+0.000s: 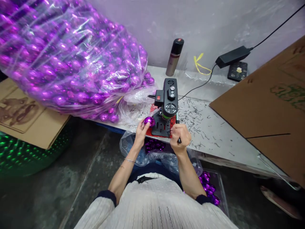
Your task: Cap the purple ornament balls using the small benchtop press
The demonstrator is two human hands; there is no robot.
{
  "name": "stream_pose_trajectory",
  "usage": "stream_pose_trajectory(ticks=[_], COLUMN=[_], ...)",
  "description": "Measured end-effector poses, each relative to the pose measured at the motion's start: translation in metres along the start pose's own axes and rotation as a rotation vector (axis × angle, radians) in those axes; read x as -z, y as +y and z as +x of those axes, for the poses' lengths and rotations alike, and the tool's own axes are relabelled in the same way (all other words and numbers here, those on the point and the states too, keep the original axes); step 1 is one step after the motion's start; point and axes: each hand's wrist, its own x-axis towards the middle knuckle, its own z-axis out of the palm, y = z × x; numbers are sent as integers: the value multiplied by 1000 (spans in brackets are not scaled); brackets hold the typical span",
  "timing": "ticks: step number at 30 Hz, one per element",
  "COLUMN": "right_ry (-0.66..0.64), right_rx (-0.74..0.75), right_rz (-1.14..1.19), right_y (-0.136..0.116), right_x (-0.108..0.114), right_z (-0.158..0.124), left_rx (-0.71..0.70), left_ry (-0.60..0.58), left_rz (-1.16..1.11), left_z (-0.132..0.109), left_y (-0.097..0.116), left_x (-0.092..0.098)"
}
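Purple ball (149, 121) at the near left edge of the black machine (170, 95), pinched in the left hand's (140, 129) fingertips. Right hand (181, 136) closed round the lever (177, 118) on the machine's right. Ball looks light, stiff-shelled; its glossy skin probably slips and may dent or scuff. Best hold, by judgement: fingertips round its widest part, gentle pressure. Bulging bag (78, 60) of similar balls, far left.
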Motion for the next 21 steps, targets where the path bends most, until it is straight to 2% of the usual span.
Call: stream_pose_trajectory(ticks=[4, 9, 16, 21], right_ry=[-20, -24, -27, -30], right_rx=[7, 5, 7, 0], right_rz=[-24, -44, -40, -29], right_y=[1, -1, -4, -3], right_x=[3, 3, 4, 5], right_z=[0, 0, 3, 0], left_rx=[-172, -291, -473, -541], left_ry=[-64, -19, -129, -234], left_rz=[268, 618, 725, 743], left_z=[-1, 1, 8, 13], left_y=[-13, -13, -11, -9], left_x=[-23, -29, -35, -31])
